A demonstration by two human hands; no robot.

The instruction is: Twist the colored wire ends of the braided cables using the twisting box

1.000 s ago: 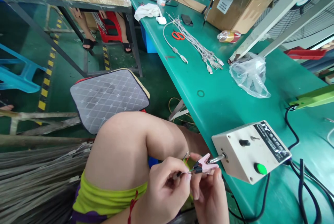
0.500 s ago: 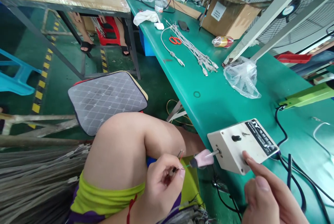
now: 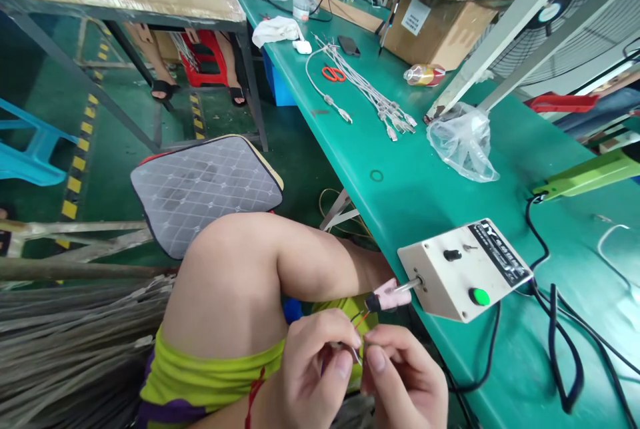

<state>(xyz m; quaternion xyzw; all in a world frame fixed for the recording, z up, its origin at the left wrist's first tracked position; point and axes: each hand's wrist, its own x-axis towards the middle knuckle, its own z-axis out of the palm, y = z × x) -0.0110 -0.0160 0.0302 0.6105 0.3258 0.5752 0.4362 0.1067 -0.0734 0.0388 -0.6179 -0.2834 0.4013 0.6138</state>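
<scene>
While both hands meet low over the person's lap, the left hand [image 3: 313, 376] and the right hand [image 3: 403, 379] pinch the bared end of a thin cable [image 3: 356, 349] between thumbs and forefingers, so each grip is narrow and closed on the same piece. Fine red, green and dark wire strands [image 3: 361, 318] fan up out of the fingertips, which suggests the fingers are held tight together to keep those strands apart and in view. The cable end sits just below and left of the pink clip [image 3: 386, 296], which juts from a short metal shaft on the side of the white box [image 3: 463, 269]; holding the work that near keeps the clip within easy reach.

That box stands at the near edge of the green table [image 3: 415, 189], its green button [image 3: 480, 296] and a black knob facing up, and black cords [image 3: 555, 342] trail from its far side. Farther along the table lie a bundle of white cables [image 3: 373, 92], orange scissors [image 3: 331, 73], a crumpled clear bag [image 3: 463, 142] and a cardboard carton [image 3: 435, 19]. Beside the raised knee [image 3: 235, 269] is a quilted grey cushion [image 3: 205, 186], and a heap of grey cables [image 3: 70, 342] lies at the left, near enough to draw from.
</scene>
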